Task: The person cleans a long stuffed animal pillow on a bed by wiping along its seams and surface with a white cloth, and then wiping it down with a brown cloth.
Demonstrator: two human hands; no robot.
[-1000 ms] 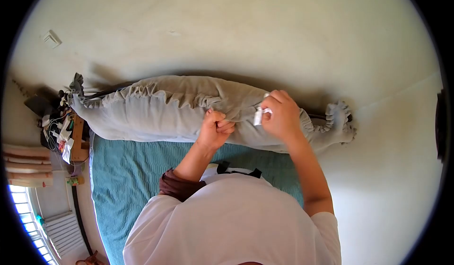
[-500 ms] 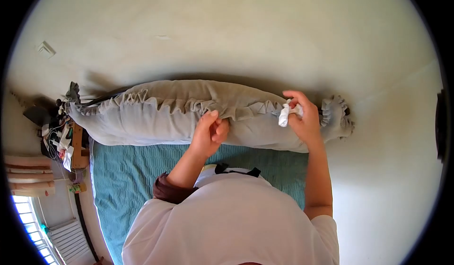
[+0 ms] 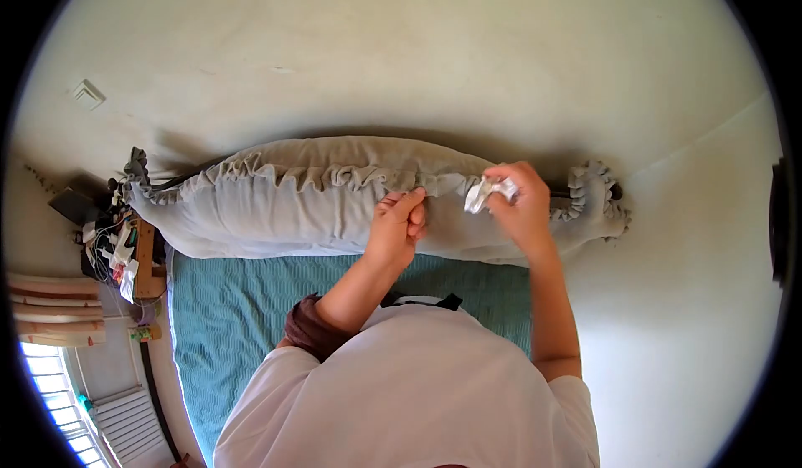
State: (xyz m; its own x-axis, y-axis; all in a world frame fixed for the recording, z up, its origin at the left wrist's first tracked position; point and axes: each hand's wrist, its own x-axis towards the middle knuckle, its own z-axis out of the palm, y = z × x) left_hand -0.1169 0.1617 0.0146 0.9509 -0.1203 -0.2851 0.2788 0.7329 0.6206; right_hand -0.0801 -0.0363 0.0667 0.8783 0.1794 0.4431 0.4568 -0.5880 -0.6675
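A grey fabric cover [image 3: 292,209] with a ruffled trim [image 3: 334,177] is stretched over a long padded headboard against the wall. At the middle of that trim is my left hand [image 3: 397,230], its thumb and fingers closed on the edge of the ruffle. My right hand [image 3: 526,209] is further right, above the front of the cover, its fingers closed around a crumpled white tissue [image 3: 487,192]. Part of the tissue is hidden by the fingers.
A teal ribbed bedspread [image 3: 225,318] lies below the headboard. On the left stands a wooden cabinet [image 3: 149,259] crowded with cables and small items. A radiator [image 3: 129,422] is by the window. A light switch [image 3: 88,94] is on the wall.
My left hand has moved right along the ruffle and its fingers have closed on the edge. My right hand has shifted slightly left with the tissue.
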